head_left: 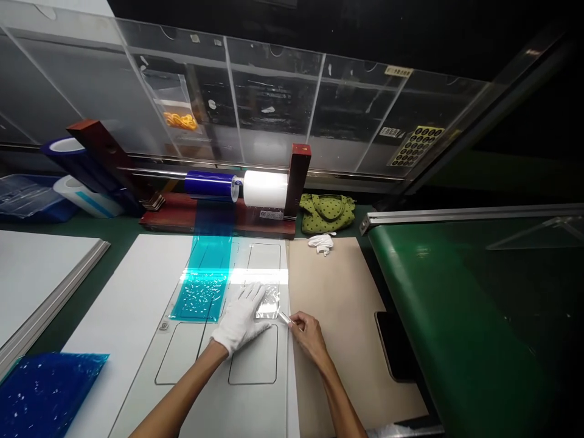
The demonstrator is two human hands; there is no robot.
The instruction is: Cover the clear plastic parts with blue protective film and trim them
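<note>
Nearest me at the left, a crumpled dark blue film (45, 395) lies partly on a white sheet (137, 267). On that sheet sits a pale panel (255, 410) with dark rounded outlines, running out of my view at the bottom.

My left hand (239, 317), in a white glove, rests flat on the panel, fingers spread and gripping nothing, the tips at a clear film patch (268, 298). My bare right hand (311, 336) has its fingers closed on a small silvery piece (285, 317), whose tip is beside the lower right corner of the patch; I cannot tell exactly what the piece is. That hand is over the edge of a brown board (333, 292), where a dark phone (399, 347) lies farther right.

Just left of my glove, a translucent blue strip (203, 286) lies over the panel and reaches back to a blue roll (210, 185). Boards (45, 267) are stacked at far left, and a glossy green area (438, 292) fills my right.

Beyond, a crumpled white cloth (322, 243) sits at the brown board's far edge, with a spotted green pouch (326, 213) behind it. On the green surface (114, 228), a red-brown stand (182, 210) carries the blue roll beside a white roll (266, 188). Farthest, orange bands (180, 120) show in a clear bag at a transparent partition (274, 137).
</note>
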